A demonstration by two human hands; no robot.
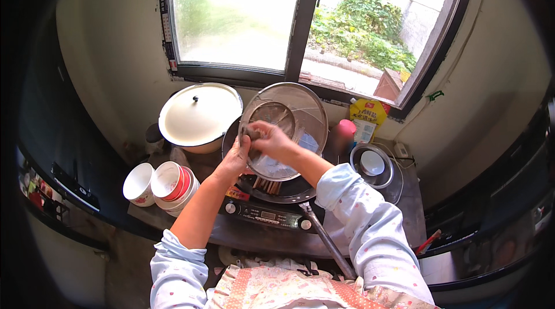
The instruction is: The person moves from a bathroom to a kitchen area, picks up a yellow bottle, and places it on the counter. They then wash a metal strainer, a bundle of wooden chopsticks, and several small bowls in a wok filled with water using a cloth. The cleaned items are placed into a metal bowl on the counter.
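Observation:
My left hand [238, 153] grips the left rim of a shiny round metal basin [314, 114], tilted up above a dark wok [295, 194]. Inside the basin, near that rim, my right hand [273, 140] holds a small dark wad [250, 132], which looks like a scrubber; blur hides its detail. The basin's inner surface looks wet and reflects light. Several chopsticks [266, 185] lie in the wok under the basin's lower edge. The wok's long handle [329, 239] points towards me.
The wok sits over an induction cooker [269, 215]. Leftward are a large lidded pot [199, 114], stacked bowls [175, 183] and a separate white bowl [138, 183]. Rightward, a metal bowl [388, 181] holds a white bowl [372, 162]. A yellow packet [368, 111] stands beneath the window [299, 27].

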